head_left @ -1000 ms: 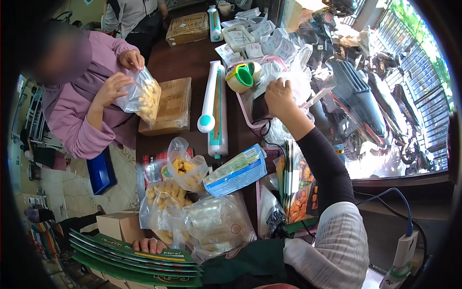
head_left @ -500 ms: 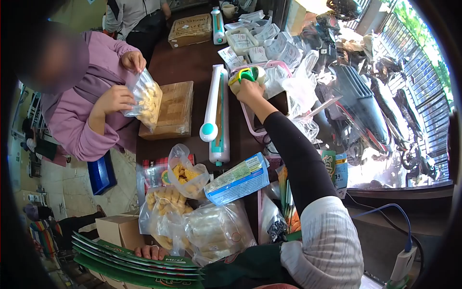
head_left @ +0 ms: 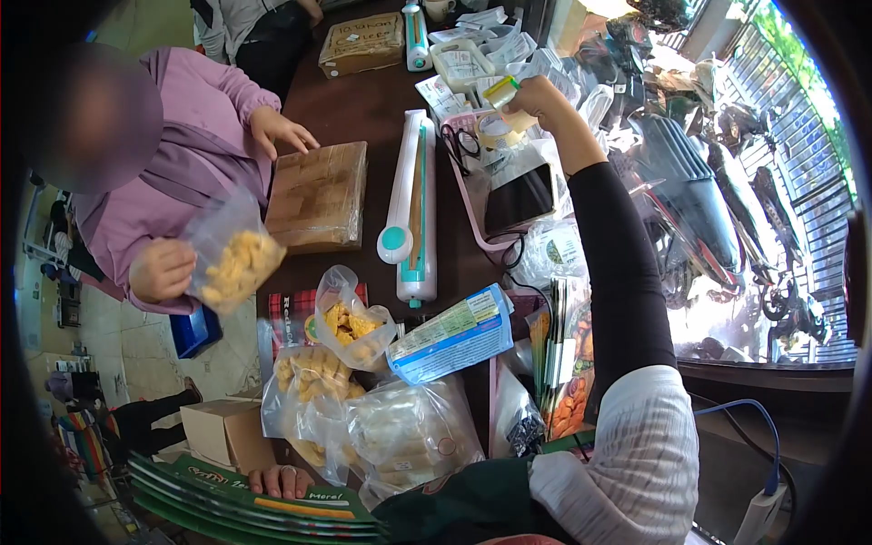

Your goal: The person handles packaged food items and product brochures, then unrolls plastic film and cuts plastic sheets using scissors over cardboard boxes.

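Observation:
My right hand [head_left: 542, 102] is closed on a yellow-and-green tape dispenser [head_left: 500, 92], held over the far end of a pink tray [head_left: 470, 204]. Below it in the tray sits a roll of clear tape [head_left: 495, 133], near black scissors [head_left: 461, 143] and a dark phone [head_left: 520, 200]. At the near left, my left hand [head_left: 280, 480] curls its fingers over a stack of green printed pouches [head_left: 245, 500]; the thumb is hidden. Just beyond the pouches lie clear bags of yellow snacks [head_left: 313, 372] and a bag of pale rolls [head_left: 404, 427].
A long white-and-teal bag sealer [head_left: 411, 209] lies mid-table, beside a taped cardboard box [head_left: 318, 195]. Opposite me, a person in a pink top holds a snack bag [head_left: 238, 268]. A blue-and-white pouch [head_left: 454, 336] and upright pouches [head_left: 568, 363] stand nearer me.
My right hand has lifted away from the tray's middle, moving right and farther off with the dispenser. The other person's snack bag has swung down and left, one hand now off it.

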Demonstrator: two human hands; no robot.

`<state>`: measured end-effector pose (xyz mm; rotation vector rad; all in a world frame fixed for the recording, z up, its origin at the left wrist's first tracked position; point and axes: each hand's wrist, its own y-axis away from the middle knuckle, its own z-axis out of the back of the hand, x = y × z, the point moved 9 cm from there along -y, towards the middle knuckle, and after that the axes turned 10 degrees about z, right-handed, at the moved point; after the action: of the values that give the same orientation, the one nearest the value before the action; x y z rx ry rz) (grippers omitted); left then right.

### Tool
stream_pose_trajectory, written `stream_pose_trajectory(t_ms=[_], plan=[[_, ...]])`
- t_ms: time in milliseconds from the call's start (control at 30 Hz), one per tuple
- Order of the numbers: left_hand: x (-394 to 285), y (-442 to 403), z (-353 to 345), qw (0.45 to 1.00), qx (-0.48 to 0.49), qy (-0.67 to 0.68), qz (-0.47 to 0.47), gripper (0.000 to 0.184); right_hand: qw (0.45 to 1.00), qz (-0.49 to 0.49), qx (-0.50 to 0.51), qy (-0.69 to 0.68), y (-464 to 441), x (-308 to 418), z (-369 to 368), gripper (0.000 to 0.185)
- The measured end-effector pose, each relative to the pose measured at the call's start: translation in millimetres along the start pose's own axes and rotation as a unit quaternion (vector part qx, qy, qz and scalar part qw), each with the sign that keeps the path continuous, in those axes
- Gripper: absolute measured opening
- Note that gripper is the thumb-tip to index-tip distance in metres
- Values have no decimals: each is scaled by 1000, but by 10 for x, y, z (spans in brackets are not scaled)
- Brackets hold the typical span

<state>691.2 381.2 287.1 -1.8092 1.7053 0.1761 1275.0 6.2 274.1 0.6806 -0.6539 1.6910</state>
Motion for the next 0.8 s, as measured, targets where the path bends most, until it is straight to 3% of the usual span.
stream_pose_trajectory(t_ms=[367,467,800], plan=[[-16,-25,-23,1000,21,0,8,19,976,-19,78,205,101,139,-198,38],[-9,-41,-44,1000,23,-1,3,19,959,36,-11,280,264,333,-242,35],[-17,28,-42,1000,-6,7,4,16,874,183,139,428,419,487,-1003,20]])
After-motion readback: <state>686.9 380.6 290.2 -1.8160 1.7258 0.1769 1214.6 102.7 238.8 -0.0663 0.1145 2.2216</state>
